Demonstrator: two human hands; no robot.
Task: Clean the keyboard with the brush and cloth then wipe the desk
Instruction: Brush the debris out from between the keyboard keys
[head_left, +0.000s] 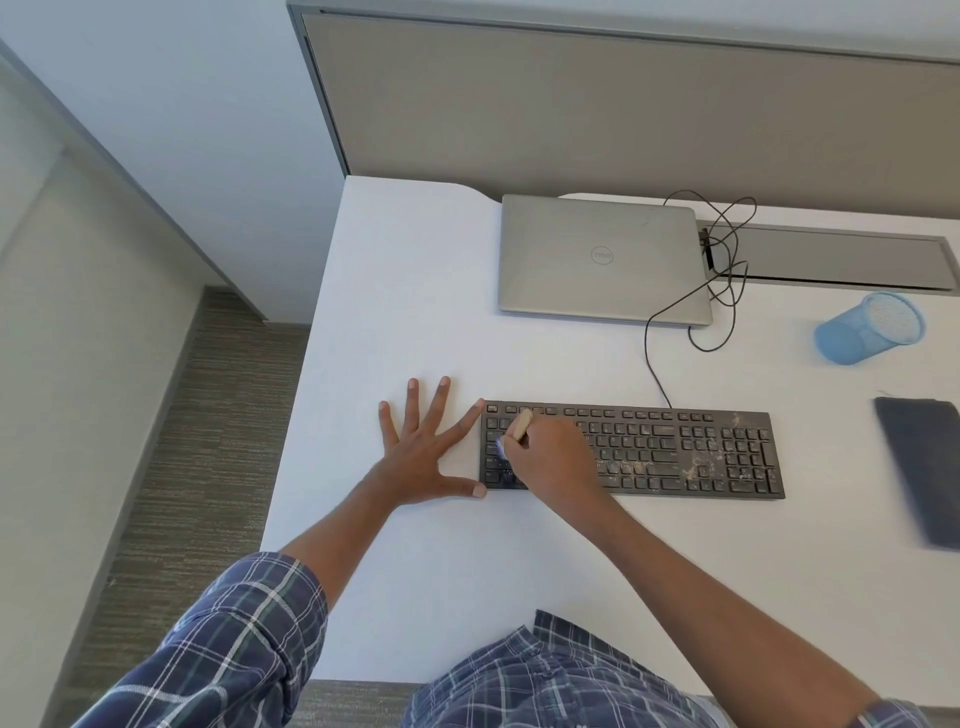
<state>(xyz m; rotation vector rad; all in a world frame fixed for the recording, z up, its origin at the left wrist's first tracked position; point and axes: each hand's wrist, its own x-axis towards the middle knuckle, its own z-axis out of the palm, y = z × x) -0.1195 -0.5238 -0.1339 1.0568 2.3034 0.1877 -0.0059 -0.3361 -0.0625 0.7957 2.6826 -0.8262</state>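
A black keyboard (675, 452) lies on the white desk (415, 291), with tan crumbs scattered over its right half. My right hand (558, 457) is closed around a small brush (521, 425) with a pale wooden handle; its blurred bristles touch the keys at the keyboard's left end. My left hand (423, 447) lies flat on the desk with fingers spread, its index finger and thumb touching the keyboard's left edge. A dark grey cloth (919, 467) lies on the desk at the far right, apart from both hands.
A closed silver laptop (597, 260) sits behind the keyboard, with a black cable (722, 260) looped to its right. A blue mesh cup (867, 330) lies on its side at the right. A grey partition stands behind the desk; carpeted floor is on the left.
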